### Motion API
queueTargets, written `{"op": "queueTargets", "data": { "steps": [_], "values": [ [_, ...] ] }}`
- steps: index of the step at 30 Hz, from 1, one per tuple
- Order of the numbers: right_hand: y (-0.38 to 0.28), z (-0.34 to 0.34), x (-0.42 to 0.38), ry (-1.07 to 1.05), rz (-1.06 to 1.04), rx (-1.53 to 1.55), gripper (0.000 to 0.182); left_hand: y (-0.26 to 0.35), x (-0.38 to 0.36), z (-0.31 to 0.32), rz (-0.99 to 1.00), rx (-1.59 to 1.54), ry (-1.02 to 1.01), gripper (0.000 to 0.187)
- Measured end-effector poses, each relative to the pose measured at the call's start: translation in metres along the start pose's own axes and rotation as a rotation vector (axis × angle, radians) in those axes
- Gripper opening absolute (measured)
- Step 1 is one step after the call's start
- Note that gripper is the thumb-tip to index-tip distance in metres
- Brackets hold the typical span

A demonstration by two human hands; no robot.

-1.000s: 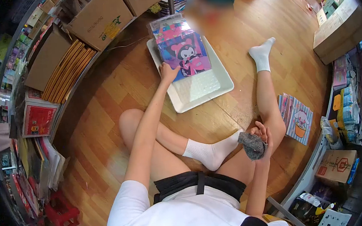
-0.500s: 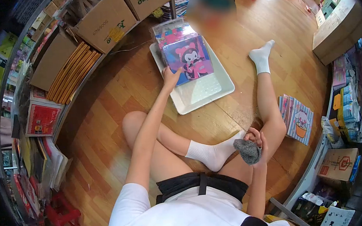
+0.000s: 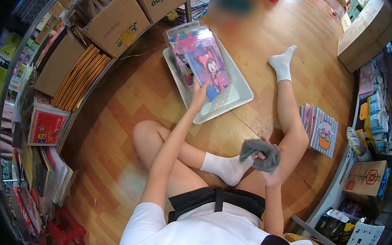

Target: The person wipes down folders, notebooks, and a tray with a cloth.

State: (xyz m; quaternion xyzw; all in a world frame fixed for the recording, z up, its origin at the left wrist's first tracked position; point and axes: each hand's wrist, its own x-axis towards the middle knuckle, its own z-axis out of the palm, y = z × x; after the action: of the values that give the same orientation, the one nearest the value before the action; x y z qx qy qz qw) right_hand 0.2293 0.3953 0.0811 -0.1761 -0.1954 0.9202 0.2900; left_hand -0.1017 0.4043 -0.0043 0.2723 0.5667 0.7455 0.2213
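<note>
Left hand (image 3: pixel 199 93) pinching cartoon-print packet (image 3: pixel 210 67), tilted over white tray's (image 3: pixel 242 90) near edge. Right hand (image 3: pixel 263 159) clenched on grey cloth (image 3: pixel 259 152). Risk: one-corner grip, glossy sleeve sliding off tray.

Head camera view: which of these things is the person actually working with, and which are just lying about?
In use: left hand lifting a cartoon packet from the white tray; right hand gripping a grey cloth.

Lying about: cardboard boxes, booklet stack, red stool.

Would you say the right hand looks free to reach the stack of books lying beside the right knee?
Probably yes: the books lie on bare floor with nothing in the way, but the right hand already grips a grey cloth.
</note>
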Motion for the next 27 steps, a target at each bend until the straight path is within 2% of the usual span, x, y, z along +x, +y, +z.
{"op": "queueTargets", "data": {
  "steps": [2, 5, 6, 7, 9, 11, 12, 13, 15, 17, 19, 21, 22, 27],
  "values": [
    [0.011, 0.004, -0.004, 0.116, 0.023, -0.002, 0.07, 0.016, -0.016, 0.004, -0.063, -0.116, -0.005, 0.048],
    [0.01, 0.012, -0.004, 0.067, 0.1, -0.257, 0.068, 0.065, -0.047, 0.012, -0.212, -0.344, 0.024, 0.042],
    [0.005, 0.017, -0.004, 0.108, 0.078, -0.3, 0.06, 0.082, -0.057, 0.011, -0.267, -0.428, 0.046, 0.041],
    [-0.004, 0.021, -0.003, 0.022, 0.005, -0.301, 0.06, 0.093, -0.065, 0.002, -0.522, -0.535, 0.049, 0.039],
    [-0.025, 0.032, -0.002, -0.155, -0.136, -0.293, 0.059, 0.117, -0.085, -0.006, -0.488, -0.882, -0.163, 0.042],
    [-0.041, 0.049, 0.0, -0.186, -0.385, -0.411, 0.059, 0.124, -0.103, -0.003, -0.54, -0.872, 0.021, 0.042],
    [-0.047, 0.065, 0.003, -0.15, -0.51, -0.703, 0.056, 0.125, -0.112, -0.001, -0.568, -0.869, 0.109, 0.041],
    [-0.055, 0.082, 0.011, -0.107, -0.635, -0.999, 0.053, 0.125, -0.121, -0.002, -0.596, -0.847, 0.061, 0.041],
    [-0.054, 0.096, 0.026, -0.053, -0.738, -1.519, 0.049, 0.123, -0.138, 0.0, -0.655, -0.81, -0.045, 0.041],
    [-0.032, 0.099, 0.04, -0.041, -0.68, -1.957, 0.052, 0.135, -0.151, 0.011, -0.669, -0.868, -0.08, 0.043],
    [0.001, 0.091, 0.045, -0.101, -0.691, -2.084, 0.064, 0.13, -0.169, 0.011, -0.684, -0.846, -0.157, 0.045],
    [0.038, 0.096, 0.032, -0.192, -0.615, -1.66, 0.073, 0.104, -0.187, 0.001, -0.693, -0.748, -0.27, 0.049],
    [0.051, 0.104, 0.023, -0.223, -0.618, -1.682, 0.07, 0.129, -0.186, 0.019, -0.615, -0.65, -0.215, 0.056],
    [0.059, 0.122, 0.015, -0.374, -0.642, -1.886, 0.069, 0.153, -0.202, 0.026, -0.643, -0.707, -0.032, 0.059]
  ]
}}
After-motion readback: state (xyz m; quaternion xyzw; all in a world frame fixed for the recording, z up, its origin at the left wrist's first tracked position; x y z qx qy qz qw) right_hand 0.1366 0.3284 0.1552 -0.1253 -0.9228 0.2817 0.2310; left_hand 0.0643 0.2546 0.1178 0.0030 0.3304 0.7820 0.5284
